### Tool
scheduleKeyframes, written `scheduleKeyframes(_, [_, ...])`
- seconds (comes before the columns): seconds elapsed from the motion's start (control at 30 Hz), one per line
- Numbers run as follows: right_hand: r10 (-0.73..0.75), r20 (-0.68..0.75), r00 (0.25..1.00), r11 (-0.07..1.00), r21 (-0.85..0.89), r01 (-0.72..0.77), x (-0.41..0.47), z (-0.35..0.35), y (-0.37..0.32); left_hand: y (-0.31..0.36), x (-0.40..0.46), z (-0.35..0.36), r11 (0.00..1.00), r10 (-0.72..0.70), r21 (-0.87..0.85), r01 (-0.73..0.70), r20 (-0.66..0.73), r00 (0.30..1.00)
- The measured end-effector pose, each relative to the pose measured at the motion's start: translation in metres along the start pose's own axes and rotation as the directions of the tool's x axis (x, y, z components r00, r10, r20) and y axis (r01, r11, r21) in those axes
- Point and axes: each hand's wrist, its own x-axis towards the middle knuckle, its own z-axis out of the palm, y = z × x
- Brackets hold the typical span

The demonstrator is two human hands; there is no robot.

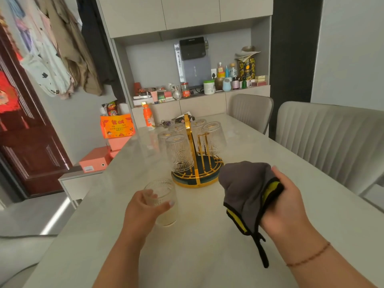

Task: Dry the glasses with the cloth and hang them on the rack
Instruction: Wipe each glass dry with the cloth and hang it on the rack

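Ribbed clear glass [161,201] stands upright on the worktop [207,246], the left hand [143,206] curled round its side in a firm grip. The right hand [284,204] clamps the grey cloth [245,190], which hides its fingers, just beside the rack [197,169].

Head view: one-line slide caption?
Left hand grips upright glass, right hand holds cloth beside rack.

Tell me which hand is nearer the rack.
Right. The right hand, gripping the cloth, sits just right of the rack; the left hand holds a glass farther in front.
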Motion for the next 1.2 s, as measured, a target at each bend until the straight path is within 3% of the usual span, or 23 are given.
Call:
scheduleKeyframes(0.1, [-0.101, 0.065, 0.993, 0.994, -0.046, 0.104, -0.005, 0.004, 0.008, 0.015, -0.013, 0.006, 0.976, -0.002, -0.217, 0.009, 0.032, 0.999])
scheduleKeyframes(0.23, [-0.284, 0.246, 0.927, 0.889, -0.294, 0.351, -0.024, 0.017, 0.025, 0.033, -0.041, 0.03, 0.852, 0.011, -0.508, 0.13, 0.265, 0.964])
scheduleKeyframes(0.3, [-0.352, 0.375, 0.858, 0.746, -0.441, 0.499, -0.031, 0.019, 0.038, 0.04, -0.054, 0.043, 0.776, 0.057, -0.604, 0.182, 0.354, 0.934])
scheduleKeyframes(0.37, [-0.368, 0.536, 0.759, 0.492, -0.58, 0.649, -0.036, 0.02, 0.053, 0.044, -0.065, 0.051, 0.746, 0.114, -0.651, 0.144, 0.337, 0.935])
scheduleKeyframes(0.43, [-0.322, 0.652, 0.686, 0.215, -0.655, 0.724, -0.037, 0.021, 0.064, 0.044, -0.072, 0.057, 0.794, 0.154, -0.605, 0.056, 0.288, 0.945])
scheduleKeyframes(0.5, [-0.314, 0.677, 0.666, 0.104, -0.672, 0.733, -0.032, 0.022, 0.067, 0.045, -0.079, 0.059, 0.815, 0.209, -0.58, -0.006, 0.284, 0.936])
scheduleKeyframes(0.57, [-0.348, 0.625, 0.699, 0.192, -0.682, 0.706, -0.026, 0.024, 0.062, 0.048, -0.084, 0.06, 0.806, 0.241, -0.59, -0.03, 0.282, 0.929])
scheduleKeyframes(0.67, [-0.307, 0.483, 0.82, 0.527, -0.631, 0.569, -0.023, 0.026, 0.05, 0.055, -0.089, 0.06, 0.783, 0.234, -0.622, -0.019, 0.266, 0.935])
scheduleKeyframes(0.73, [-0.221, 0.451, 0.865, 0.598, -0.638, 0.485, -0.026, 0.025, 0.05, 0.057, -0.088, 0.058, 0.759, 0.22, -0.651, -0.01, 0.242, 0.945])
scheduleKeyframes(0.8, [-0.189, 0.516, 0.835, 0.478, -0.695, 0.538, -0.03, 0.024, 0.059, 0.057, -0.083, 0.053, 0.735, 0.193, -0.678, 0.014, 0.228, 0.954])
scheduleKeyframes(0.9, [-0.203, 0.659, 0.724, 0.154, -0.708, 0.689, -0.031, 0.025, 0.072, 0.056, -0.082, 0.049, 0.741, 0.187, -0.67, 0.033, 0.254, 0.949])
scheduleKeyframes(0.97, [-0.257, 0.693, 0.674, 0.09, -0.677, 0.731, -0.028, 0.028, 0.065, 0.058, -0.087, 0.053, 0.763, 0.226, -0.646, 0.011, 0.282, 0.933])
scheduleKeyframes(1.0, [-0.297, 0.669, 0.681, 0.134, -0.677, 0.724, -0.027, 0.029, 0.058, 0.059, -0.091, 0.055, 0.773, 0.238, -0.634, 0.007, 0.301, 0.924])
scheduleKeyframes(1.03, [-0.329, 0.606, 0.724, 0.248, -0.684, 0.686, -0.026, 0.029, 0.051, 0.06, -0.094, 0.058, 0.778, 0.253, -0.628, 0.006, 0.322, 0.912])
scheduleKeyframes(1.07, [-0.324, 0.525, 0.787, 0.428, -0.66, 0.617, -0.026, 0.031, 0.044, 0.059, -0.096, 0.06, 0.781, 0.26, -0.625, 0.006, 0.335, 0.906])
scheduleKeyframes(1.13, [-0.175, 0.454, 0.874, 0.803, -0.448, 0.394, -0.026, 0.029, 0.038, 0.06, -0.099, 0.06, 0.774, 0.26, -0.633, 0.023, 0.351, 0.899])
scheduleKeyframes(1.2, [-0.126, 0.503, 0.855, 0.912, -0.281, 0.299, -0.028, 0.028, 0.042, 0.063, -0.098, 0.057, 0.774, 0.248, -0.634, 0.011, 0.319, 0.915])
